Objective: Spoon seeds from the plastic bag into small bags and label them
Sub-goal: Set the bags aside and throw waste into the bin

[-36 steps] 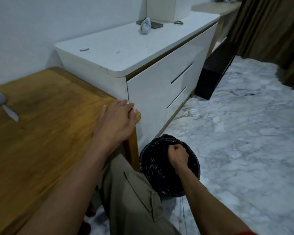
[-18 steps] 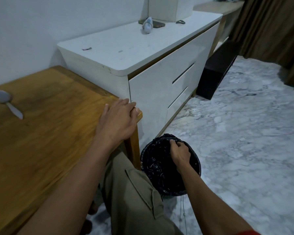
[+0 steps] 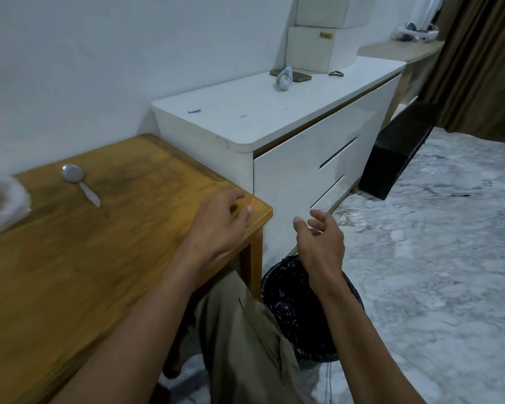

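Wooden table (image 3: 70, 272), honey-coloured, carries the left hand (image 3: 216, 225) near its right front corner; the fingers are loosely curled and hold nothing. Just right of that hand, off the table edge and in the air, the right hand (image 3: 321, 243) has its fingers spread and relaxed, also holding nothing. Directly below the right hand a black-lined waste bin (image 3: 289, 310) stands on the marble floor (image 3: 435, 258), beside the person's khaki trouser leg (image 3: 245, 345). Left of the left hand, and well apart from it, a metal spoon (image 3: 79, 182) lies flat on the table, bowl away from the person. Farther left, at the picture edge, part of a clear plastic bag (image 3: 3, 205) rests on the table; its contents are blurred. Beyond both hands a white drawer cabinet (image 3: 289, 147) stands against the wall.
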{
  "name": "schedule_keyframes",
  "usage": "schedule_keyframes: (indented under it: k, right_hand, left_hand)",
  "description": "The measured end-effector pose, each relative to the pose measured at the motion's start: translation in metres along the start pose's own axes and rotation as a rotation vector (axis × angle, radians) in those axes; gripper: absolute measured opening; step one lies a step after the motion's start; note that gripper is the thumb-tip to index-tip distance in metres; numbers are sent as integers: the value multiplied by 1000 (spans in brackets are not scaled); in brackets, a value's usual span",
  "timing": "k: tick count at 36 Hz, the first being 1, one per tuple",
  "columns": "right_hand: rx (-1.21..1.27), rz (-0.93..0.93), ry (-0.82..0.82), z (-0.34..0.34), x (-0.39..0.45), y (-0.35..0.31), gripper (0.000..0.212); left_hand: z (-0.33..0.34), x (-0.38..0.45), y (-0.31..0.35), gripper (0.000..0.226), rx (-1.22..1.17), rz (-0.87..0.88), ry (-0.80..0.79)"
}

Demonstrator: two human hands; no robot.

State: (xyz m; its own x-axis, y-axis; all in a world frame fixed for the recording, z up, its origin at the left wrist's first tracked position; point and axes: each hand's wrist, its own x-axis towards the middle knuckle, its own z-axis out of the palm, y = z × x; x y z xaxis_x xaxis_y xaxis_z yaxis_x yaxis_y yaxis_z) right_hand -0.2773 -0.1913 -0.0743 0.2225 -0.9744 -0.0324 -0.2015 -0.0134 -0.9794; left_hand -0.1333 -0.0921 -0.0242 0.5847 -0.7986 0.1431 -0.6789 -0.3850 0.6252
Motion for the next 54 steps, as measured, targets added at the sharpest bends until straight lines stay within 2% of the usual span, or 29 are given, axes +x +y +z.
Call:
schedule_keyframes:
  k: [4,8,13,18,21,23,25,28,30,32,36,41,47,54]
  right_hand:
    - [67,-188,-110,22,-33,-51,31]
    - [63,-256,-344,57,-65,-84,24]
    - [-19,-344,-643,115,-103,-107,22]
    - [-85,-414,-848,179,-129,-116,31]
    - [-135,-444,-934,220,-134,-120,49]
    - [-231,-496,-942,246,-134,-123,66]
    - [-293,-567,-939,270,-135,-127,84]
    - [-346,-632,-973,297,-135,-133,94]
    - [-344,-640,-1002,313,-134,-135,98]
    - [-300,-689,-1000,330,-134,-137,90]
    - [-210,-713,-1027,348,-133,-140,53]
    - [-132,-591,-999,350,-127,-128,74]
    - [-74,-563,-864,318,-108,-124,70]
    - [7,-510,-679,212,-75,-134,63]
  left_hand:
    - [-27,-23,-11,43,-57,-93,56]
    - [-66,-54,-31,42,-56,-144,145]
    - [-118,-97,-65,39,75,-271,342]
    - [-163,-134,-100,43,127,-452,522]
    - [-185,-145,-128,46,132,-535,683]
    - [-200,-146,-151,52,153,-591,767]
    - [-214,-145,-173,64,178,-645,783]
    - [-232,-136,-202,88,177,-701,710]
    - [-240,-127,-213,91,180,-673,655]
    - [-248,-116,-218,92,157,-643,616]
    - [-250,-100,-233,88,88,-560,602]
    - [-246,-95,-244,93,65,-566,640]
    - [-231,-88,-213,86,12,-461,681]
    - [-189,-61,-132,81,-119,-270,644]
